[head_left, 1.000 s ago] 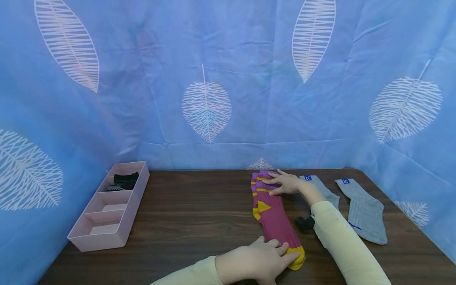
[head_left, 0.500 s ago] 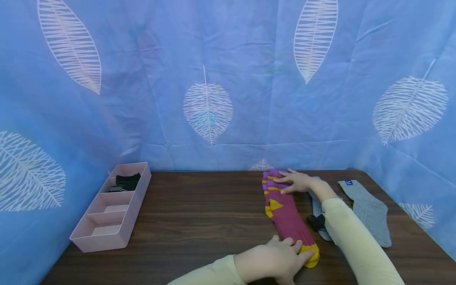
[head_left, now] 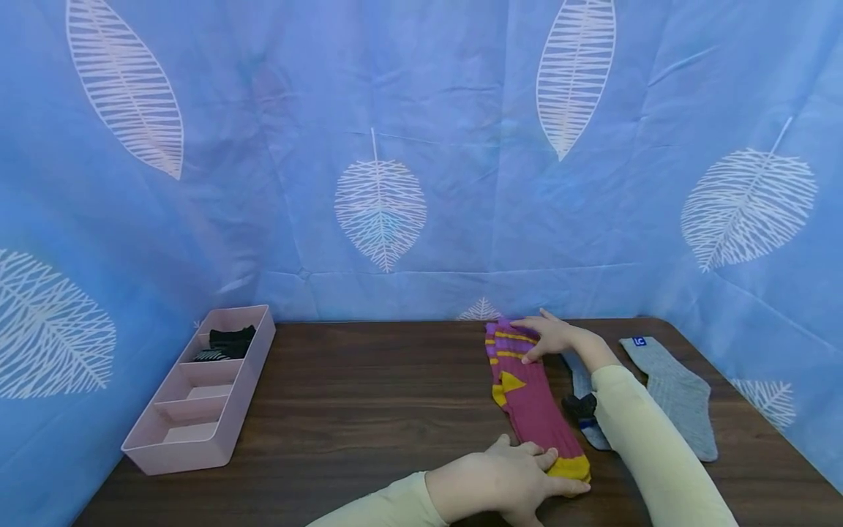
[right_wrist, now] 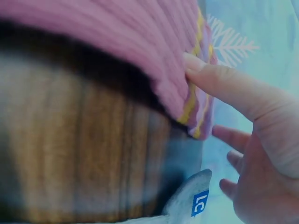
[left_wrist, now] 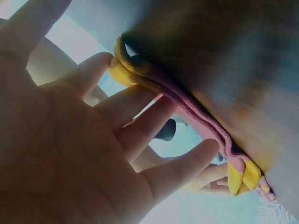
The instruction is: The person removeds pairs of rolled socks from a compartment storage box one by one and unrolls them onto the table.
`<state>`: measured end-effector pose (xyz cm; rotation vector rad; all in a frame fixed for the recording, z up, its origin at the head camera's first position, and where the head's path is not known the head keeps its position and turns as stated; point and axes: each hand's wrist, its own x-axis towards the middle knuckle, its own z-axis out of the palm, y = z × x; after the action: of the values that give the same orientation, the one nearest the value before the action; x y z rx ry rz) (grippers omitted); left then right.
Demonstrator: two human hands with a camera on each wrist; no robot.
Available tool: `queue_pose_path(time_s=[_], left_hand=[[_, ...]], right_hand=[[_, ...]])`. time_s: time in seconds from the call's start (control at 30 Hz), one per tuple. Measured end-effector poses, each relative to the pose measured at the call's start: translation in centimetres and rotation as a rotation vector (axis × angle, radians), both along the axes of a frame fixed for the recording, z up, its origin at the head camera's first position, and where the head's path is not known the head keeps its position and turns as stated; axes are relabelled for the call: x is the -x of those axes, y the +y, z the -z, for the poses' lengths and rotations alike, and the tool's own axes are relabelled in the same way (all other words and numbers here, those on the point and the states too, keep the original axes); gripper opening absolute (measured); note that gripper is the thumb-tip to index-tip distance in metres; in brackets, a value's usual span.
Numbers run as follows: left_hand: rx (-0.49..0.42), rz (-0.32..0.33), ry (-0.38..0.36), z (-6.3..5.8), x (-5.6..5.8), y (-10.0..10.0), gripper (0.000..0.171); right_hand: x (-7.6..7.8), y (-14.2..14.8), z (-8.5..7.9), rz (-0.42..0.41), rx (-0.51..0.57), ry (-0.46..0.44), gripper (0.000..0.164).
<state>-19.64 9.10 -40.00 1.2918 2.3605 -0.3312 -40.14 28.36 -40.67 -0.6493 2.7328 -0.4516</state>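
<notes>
maroon/yellow striped socks (head_left: 540, 410), stacked & slightly offset, lie r. of mid-tabletop (head_left: 369, 395), cuffs by back edge, toes twd front. l. hand (head_left: 500, 476), fingers spread, touches toe end; r. hand (head_left: 566, 340), also spread, thumb on cuffs. prob. best: square cuffs & heels first, light pressure so ribbing doesn't bunch; don't drag the grey sock (head_left: 579, 377) half-hidden by r. sleeve (head_left: 658, 446). pink divided box (head_left: 240, 402): nr left edge.

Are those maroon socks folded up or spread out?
Spread out: the maroon socks lie full-length on the table, yellow toes by the left hand, striped cuffs by the right hand.
</notes>
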Motion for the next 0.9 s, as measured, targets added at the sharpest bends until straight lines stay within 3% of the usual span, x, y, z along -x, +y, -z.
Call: queue_pose_path(time_s=[0.17,0.37,0.5,0.73,0.9], left_hand=[[-0.021,0.003,-0.028,0.1,0.1,0.0,0.079],[-0.035,-0.001,-0.034,0.2,0.1,0.1,0.072],[-0.073,0.020,-0.016,0.2,0.2,0.0,0.073],[-0.138,0.015,-0.078,0.1,0.6,-0.2,0.078],[-0.088,0.019,-0.004,-0.2,0.3,-0.1,0.079]], right_hand=[[0.1,0.5,0.3,0.105,-0.009,-0.121,0.096],[0.1,0.7,0.4,0.125,0.018,-0.164,0.097],[0.1,0.5,0.0,0.117,0.015,-0.134,0.097],[0.1,0.2,-0.4,0.088,-0.063,-0.025,0.097],[0.1,0.3,-0.9,0.050,-0.090,0.091,0.092]])
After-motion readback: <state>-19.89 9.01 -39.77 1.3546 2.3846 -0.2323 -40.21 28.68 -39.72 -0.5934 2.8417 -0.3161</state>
